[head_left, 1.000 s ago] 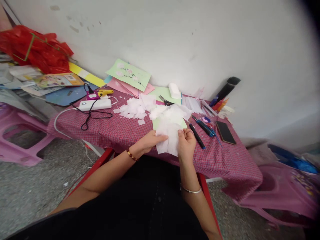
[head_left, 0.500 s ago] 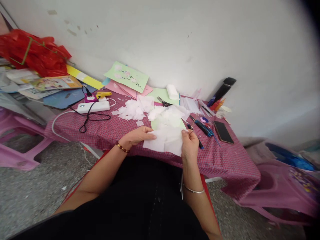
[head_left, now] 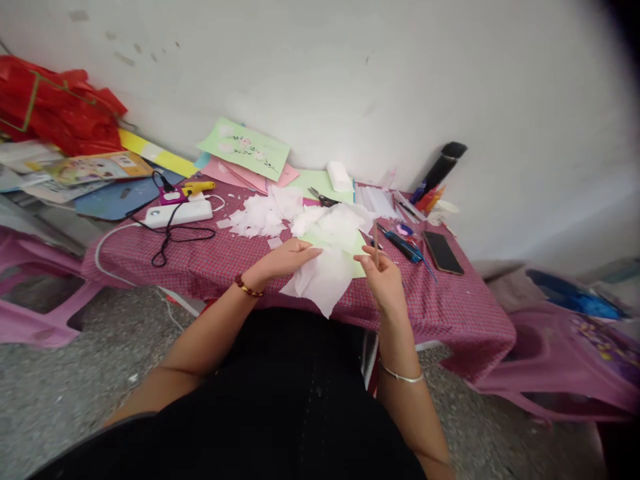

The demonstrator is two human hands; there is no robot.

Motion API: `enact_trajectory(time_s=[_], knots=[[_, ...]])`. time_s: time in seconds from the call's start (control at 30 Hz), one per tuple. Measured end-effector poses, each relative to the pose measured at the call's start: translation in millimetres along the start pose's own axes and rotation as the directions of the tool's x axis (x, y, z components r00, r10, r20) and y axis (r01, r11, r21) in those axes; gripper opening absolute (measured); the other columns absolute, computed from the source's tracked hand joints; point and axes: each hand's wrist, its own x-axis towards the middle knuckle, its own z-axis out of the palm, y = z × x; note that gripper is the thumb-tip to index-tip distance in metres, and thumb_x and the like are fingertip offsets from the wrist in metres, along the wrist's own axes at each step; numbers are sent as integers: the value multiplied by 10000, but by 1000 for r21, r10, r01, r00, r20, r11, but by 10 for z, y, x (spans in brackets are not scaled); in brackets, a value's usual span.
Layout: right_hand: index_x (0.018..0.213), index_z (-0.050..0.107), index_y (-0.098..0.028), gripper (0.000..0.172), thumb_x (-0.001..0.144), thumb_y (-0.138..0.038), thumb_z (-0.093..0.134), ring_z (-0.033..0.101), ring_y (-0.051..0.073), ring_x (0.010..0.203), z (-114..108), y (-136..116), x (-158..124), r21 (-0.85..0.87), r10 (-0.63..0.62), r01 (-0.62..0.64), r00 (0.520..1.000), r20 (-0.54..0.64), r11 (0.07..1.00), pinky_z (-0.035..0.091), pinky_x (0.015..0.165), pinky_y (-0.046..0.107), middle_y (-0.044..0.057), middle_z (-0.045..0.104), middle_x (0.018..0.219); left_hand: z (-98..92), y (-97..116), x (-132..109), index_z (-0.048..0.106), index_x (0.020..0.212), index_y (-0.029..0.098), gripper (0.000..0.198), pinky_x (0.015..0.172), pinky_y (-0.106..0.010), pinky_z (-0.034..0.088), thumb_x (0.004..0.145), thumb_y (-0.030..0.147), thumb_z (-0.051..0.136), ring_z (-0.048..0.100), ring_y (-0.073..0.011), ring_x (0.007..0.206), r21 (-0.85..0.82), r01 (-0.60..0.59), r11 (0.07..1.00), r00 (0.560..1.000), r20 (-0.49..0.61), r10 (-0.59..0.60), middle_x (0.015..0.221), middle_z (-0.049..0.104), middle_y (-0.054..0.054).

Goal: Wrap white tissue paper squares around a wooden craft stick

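My left hand (head_left: 287, 259) is closed in a pinch on the upper edge of a thin white sheet of tissue paper (head_left: 325, 280). The sheet hangs over the table's front edge with one corner pointing down. My right hand (head_left: 383, 273) is just right of the sheet, apart from it. A thin brown stick (head_left: 376, 239) stands up between its curled fingers; its exact kind is unclear. Beyond the hands lies light green paper (head_left: 357, 267), partly covered by crumpled white tissue paper (head_left: 333, 225). Loose white paper pieces (head_left: 263, 215) are heaped to the left.
Black scissors (head_left: 324, 198) lie behind the paper. To the right are a blue utility knife (head_left: 407, 248) and a phone (head_left: 444, 252). A white power strip (head_left: 180, 213) with a black cable sits left. Green paper with flowers (head_left: 247, 150) leans at the back.
My right hand has let go of the sheet's right side and moved slightly right, the brown stick now showing in it. The sheet droops from my left hand. The view has shifted slightly.
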Motion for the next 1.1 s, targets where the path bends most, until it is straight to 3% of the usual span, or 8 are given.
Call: enact_trajectory(time_s=[0.13, 0.27, 0.37, 0.47, 0.63, 0.77, 0.83, 1.1], knots=[[1050, 660, -174, 484, 627, -391, 749, 623, 207, 811, 141, 10, 48, -50, 46, -39, 988, 146, 998, 456, 684, 321, 87, 703, 950, 20, 46, -5, 439, 581, 154, 442, 464, -213, 238, 866, 492, 424, 328, -78, 498, 112, -33, 993, 998, 62, 26, 545, 363, 30], [678, 629, -171, 213, 621, -349, 731, 464, 118, 533, 341, 79, 80, -9, 120, -121, 967, 223, 993, 340, 510, 249, -33, 553, 572, -131, 80, -43, 432, 578, 158, 435, 483, -221, 249, 877, 472, 393, 344, -88, 512, 242, -73, 967, 995, 84, 54, 553, 374, 23], [601, 538, -186, 225, 692, -351, 661, 344, 87, 483, 424, 94, 53, 55, 102, -115, 976, 194, 992, 271, 484, 240, -67, 418, 517, -354, 92, -145, 510, 616, 154, 389, 525, -223, 304, 872, 425, 398, 419, -107, 548, 409, -86, 908, 996, 53, 71, 586, 455, 7], [596, 500, -195, 237, 704, -341, 651, 308, 85, 496, 446, 28, -10, 97, 56, -76, 980, 193, 992, 245, 489, 241, -69, 372, 537, -481, 113, -295, 642, 912, 162, 275, 691, -263, 408, 779, 386, 552, 571, -185, 756, 660, -19, 751, 992, -79, 94, 819, 632, -42], [603, 485, -195, 250, 728, -341, 645, 283, 85, 496, 463, -166, -127, 79, 38, -61, 964, 264, 995, 206, 467, 244, -63, 353, 549, -169, 274, -414, 346, 1407, 181, 805, 997, -371, 357, 707, 417, 666, 463, -281, 1229, 760, -166, 628, 970, 10, 245, 1394, 466, -138], [615, 496, -195, 242, 733, -342, 648, 280, 83, 485, 463, -269, -196, 94, 36, -66, 957, 289, 993, 195, 460, 243, -67, 354, 543, 182, 352, -320, 546, 1154, 148, 357, 795, -317, 420, 903, 377, 434, 592, -225, 951, 738, 25, 675, 944, -239, 226, 1057, 642, -113], [613, 498, -196, 247, 720, -346, 662, 276, 83, 479, 447, -281, -213, 114, 55, -89, 962, 268, 990, 190, 457, 243, -70, 359, 535, 255, 324, -264, 590, 950, 155, 321, 691, -299, 393, 948, 358, 341, 591, -198, 780, 730, 106, 675, 929, -315, 196, 851, 646, -79], [620, 522, -194, 230, 691, -319, 702, 312, 79, 483, 403, -144, -187, 299, 153, -215, 964, 219, 930, 215, 473, 235, -68, 420, 551, 156, 159, -182, 530, 770, 177, 286, 623, -272, 330, 942, 356, 388, 509, -142, 648, 573, 27, 819, 835, -463, 297, 682, 554, -5]])
